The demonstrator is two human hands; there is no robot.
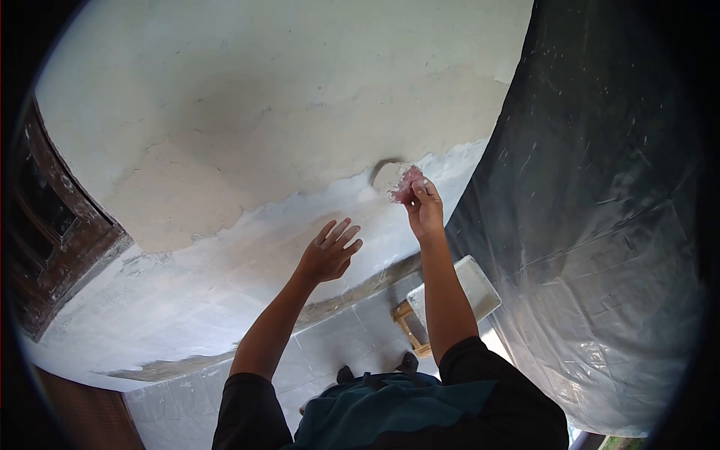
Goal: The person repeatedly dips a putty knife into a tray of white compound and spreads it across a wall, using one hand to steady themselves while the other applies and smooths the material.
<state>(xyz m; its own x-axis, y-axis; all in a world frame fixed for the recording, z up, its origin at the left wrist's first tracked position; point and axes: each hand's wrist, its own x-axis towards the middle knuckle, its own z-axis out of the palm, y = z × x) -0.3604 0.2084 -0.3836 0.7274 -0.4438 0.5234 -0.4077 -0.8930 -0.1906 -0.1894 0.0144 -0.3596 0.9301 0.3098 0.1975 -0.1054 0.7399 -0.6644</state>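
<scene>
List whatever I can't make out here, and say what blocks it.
All in the head view:
- Full outline of the pinkish piece in the right hand: fingers cover part.
- Whether the left hand touches the wall: contact point unclear.
- Much of the wooden stool: behind the white tub and right forearm.
- Rest of the wooden frame: cut off by the dark left edge.

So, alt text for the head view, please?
A person's right hand holds a flat pink-and-white piece at a patchy, part-white wall, the left hand open near it. Below are a white container, a wooden frame and grey floor tiles; dark plastic sheeting hangs on the picture's right.
</scene>
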